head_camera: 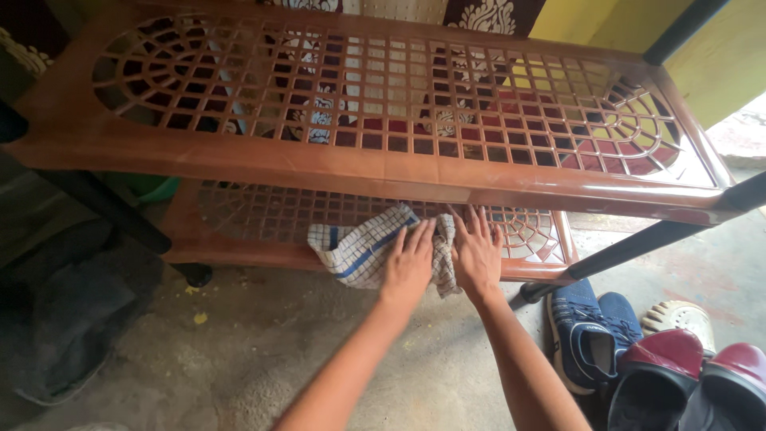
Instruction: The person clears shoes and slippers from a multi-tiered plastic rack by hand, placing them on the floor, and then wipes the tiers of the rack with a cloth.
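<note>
Upper shelf (383, 172) hides the rear of the lower shelf (263, 215) and the fingertips of the right hand (477, 254). Cloth (363, 251) partly under the left hand (408, 267). Red shoes (678, 383) cut off at bottom edge. Dark bundle (72, 319) at left too dim to identify.

Two-tier rack (383, 172) on the floor (263, 359), upper shelf above lower shelf (263, 219). On the lower shelf's front edge, a cloth (359, 247), draped partly over the rim. Left hand (408, 267) flat on the cloth, right hand (476, 254) just beside it on the right, touching the cloth's right end. Right of the rack, on the floor, shoes (590, 335) and slippers (678, 375). Left of the rack, a dark bundle (72, 319).
</note>
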